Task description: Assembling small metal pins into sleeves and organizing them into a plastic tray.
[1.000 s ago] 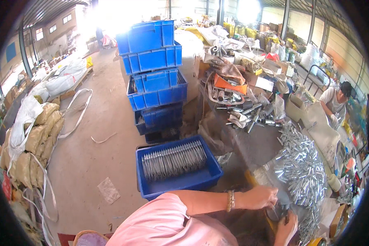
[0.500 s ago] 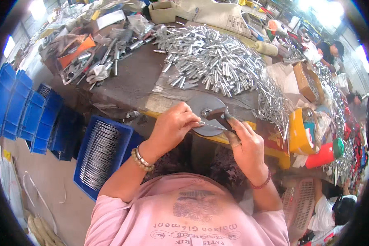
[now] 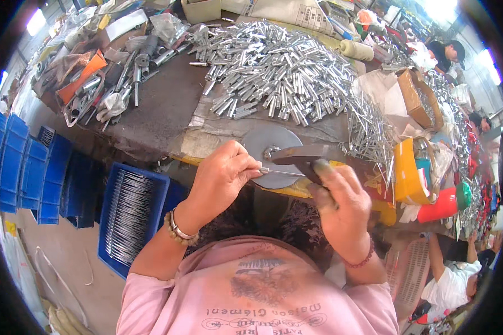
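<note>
Between finger and thumb, my left hand (image 3: 226, 170) pinches a thin metal rod (image 3: 285, 172) near its left end. The rod points right, toward the fingertips of my right hand (image 3: 343, 204); whether they touch its far end is hidden. My right hand is closed round the handle of a hammer (image 3: 296, 154), whose long dark head lies crosswise above the rod. Behind and below both is a round grey metal disc (image 3: 261, 139) at the bench's front edge, with a small metal piece (image 3: 271, 152) at its middle, partly covered by the hammer head.
Beyond the disc lies a heap of short metal tubes (image 3: 279, 72), with thin rods (image 3: 369, 131) to its right. A blue crate (image 3: 163, 192) of rods stands left, near stacked blue crates (image 3: 33, 162). A yellow container (image 3: 406, 173) and red bottle (image 3: 439, 205) sit right. A co-worker (image 3: 450, 285) is lower right.
The hammer head has swung from pointing steeply toward me to lying nearly level, over the disc. My left hand has shifted slightly left, and more of the rod shows. The whole view has shifted a little.
</note>
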A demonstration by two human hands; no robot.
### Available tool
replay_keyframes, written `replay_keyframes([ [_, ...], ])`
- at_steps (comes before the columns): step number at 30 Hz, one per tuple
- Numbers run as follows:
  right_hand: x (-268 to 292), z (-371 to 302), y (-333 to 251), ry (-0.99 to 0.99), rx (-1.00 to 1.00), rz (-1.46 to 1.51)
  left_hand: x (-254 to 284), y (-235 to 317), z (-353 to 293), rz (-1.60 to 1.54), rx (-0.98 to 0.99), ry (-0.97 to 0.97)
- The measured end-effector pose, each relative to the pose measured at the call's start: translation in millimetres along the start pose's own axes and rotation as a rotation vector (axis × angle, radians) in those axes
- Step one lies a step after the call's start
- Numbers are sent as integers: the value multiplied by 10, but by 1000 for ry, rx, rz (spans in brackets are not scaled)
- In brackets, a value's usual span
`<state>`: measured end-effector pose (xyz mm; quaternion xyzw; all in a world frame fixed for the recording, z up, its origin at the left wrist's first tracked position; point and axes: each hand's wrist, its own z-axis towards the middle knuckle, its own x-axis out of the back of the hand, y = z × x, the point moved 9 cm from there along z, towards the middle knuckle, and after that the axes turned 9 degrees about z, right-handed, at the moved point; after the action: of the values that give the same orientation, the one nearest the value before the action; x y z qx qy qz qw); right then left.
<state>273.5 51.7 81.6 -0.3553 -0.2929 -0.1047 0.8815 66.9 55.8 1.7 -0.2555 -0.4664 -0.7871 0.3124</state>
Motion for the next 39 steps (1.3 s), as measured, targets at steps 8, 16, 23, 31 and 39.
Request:
replay_keyframes([
  [8,-359,-123,166,-217,1,-180,-70,-101,29,-75,72,-80],
  [16,-150,-112,72,-38,48,-141,-48,-117,16,-153,118,-118],
  [23,-186,-18,84,-177,-9,-265,-28,-127,25,-115,62,-111],
  [31,-326,-88,199,-349,-91,-365,-44,-139,24,-162,62,-90],
  [39,-22,-125,15,103,122,-72,-48,-142,35,-179,64,-98],
])
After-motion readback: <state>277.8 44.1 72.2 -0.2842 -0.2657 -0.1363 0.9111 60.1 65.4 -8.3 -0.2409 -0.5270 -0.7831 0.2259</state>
